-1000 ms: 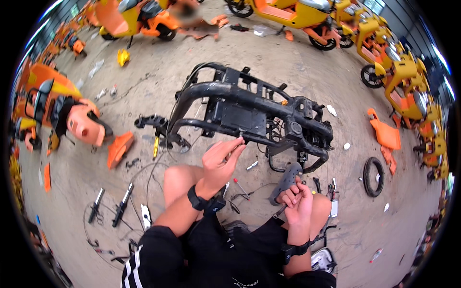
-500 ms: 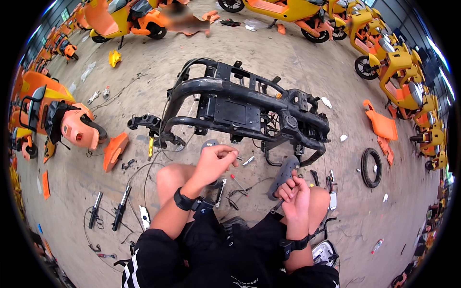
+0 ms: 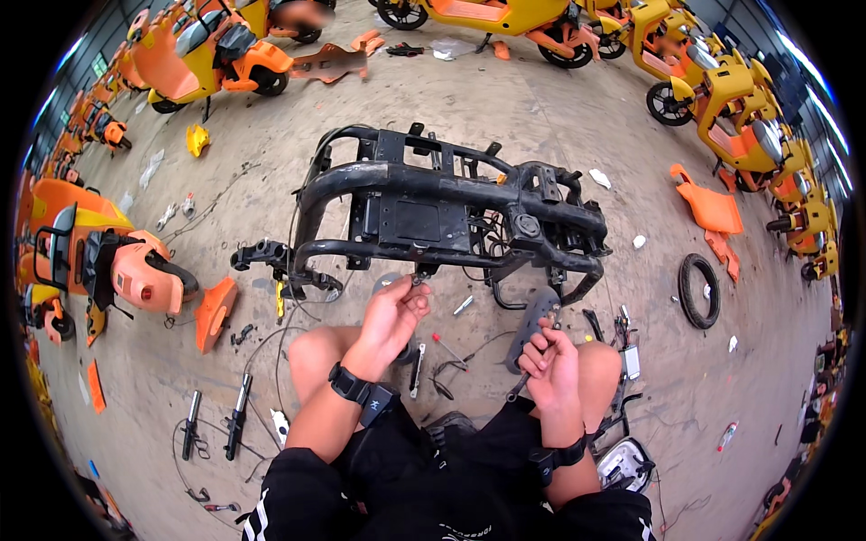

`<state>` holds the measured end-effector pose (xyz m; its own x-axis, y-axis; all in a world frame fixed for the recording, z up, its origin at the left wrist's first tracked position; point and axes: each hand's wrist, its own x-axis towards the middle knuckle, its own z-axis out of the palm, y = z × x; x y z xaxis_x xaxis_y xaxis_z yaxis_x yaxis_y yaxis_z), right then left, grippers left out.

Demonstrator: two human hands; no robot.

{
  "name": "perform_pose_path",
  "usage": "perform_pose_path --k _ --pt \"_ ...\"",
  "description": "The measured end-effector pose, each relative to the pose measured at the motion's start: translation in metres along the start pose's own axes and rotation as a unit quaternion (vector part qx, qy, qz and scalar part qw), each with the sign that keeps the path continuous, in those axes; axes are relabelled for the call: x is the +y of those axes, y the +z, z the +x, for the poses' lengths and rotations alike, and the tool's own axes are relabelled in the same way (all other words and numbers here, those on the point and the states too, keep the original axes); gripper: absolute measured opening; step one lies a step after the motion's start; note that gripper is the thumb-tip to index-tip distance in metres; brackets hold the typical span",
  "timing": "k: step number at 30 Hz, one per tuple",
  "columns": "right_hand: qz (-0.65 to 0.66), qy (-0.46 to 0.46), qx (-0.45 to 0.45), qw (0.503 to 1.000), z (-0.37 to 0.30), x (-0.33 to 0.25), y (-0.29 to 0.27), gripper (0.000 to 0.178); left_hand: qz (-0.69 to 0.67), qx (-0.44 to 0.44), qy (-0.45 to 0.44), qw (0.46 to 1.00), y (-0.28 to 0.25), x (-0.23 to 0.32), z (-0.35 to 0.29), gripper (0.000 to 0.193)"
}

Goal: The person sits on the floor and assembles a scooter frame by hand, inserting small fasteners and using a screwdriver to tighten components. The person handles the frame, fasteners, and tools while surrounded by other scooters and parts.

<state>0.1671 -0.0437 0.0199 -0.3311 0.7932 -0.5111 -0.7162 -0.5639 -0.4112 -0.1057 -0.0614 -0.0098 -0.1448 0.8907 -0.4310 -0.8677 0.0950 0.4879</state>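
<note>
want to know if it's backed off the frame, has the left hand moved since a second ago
Yes, toward the person: against the black frame's near tube, the left hand reached the tube a second ago and now sits just below it.

Head cam = L one of a side-by-side fisheye pair, worn on the near side of the black frame (image 3: 442, 187), tilted down & fwd to it — upright, unmirrored. V. wide FOV: lap (image 3: 501, 433) close up, on near side of the frame; same side, L hand (image 3: 395, 316) & R hand (image 3: 548, 368); frame itself mid-dist.; floor (image 3: 433, 99) all round it; scooters (image 3: 496, 13) well beyond & either side of it — straight edges bend nr the rim.
</note>
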Motion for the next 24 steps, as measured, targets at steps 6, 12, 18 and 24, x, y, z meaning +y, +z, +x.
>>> perform_pose_path --k 6,12,18,24 --pt "-0.001 0.002 0.007 1.0 -0.001 0.0 0.003 0.018 0.021 -0.007 0.002 1.0 0.004 0.001 0.003 0.015" --pt "-0.003 0.0 0.005 1.0 -0.002 0.0 0.003 0.018 -0.004 -0.03 -0.024 0.999 -0.004 -0.005 0.009 0.014" --pt "0.001 0.0 0.008 1.0 -0.002 -0.001 0.002 0.019 0.0 -0.005 -0.009 1.0 0.0 -0.003 0.004 0.014" --pt "-0.001 0.001 0.005 1.0 -0.003 -0.002 0.002 0.019 0.013 -0.007 -0.011 1.0 -0.006 -0.002 0.005 0.018"
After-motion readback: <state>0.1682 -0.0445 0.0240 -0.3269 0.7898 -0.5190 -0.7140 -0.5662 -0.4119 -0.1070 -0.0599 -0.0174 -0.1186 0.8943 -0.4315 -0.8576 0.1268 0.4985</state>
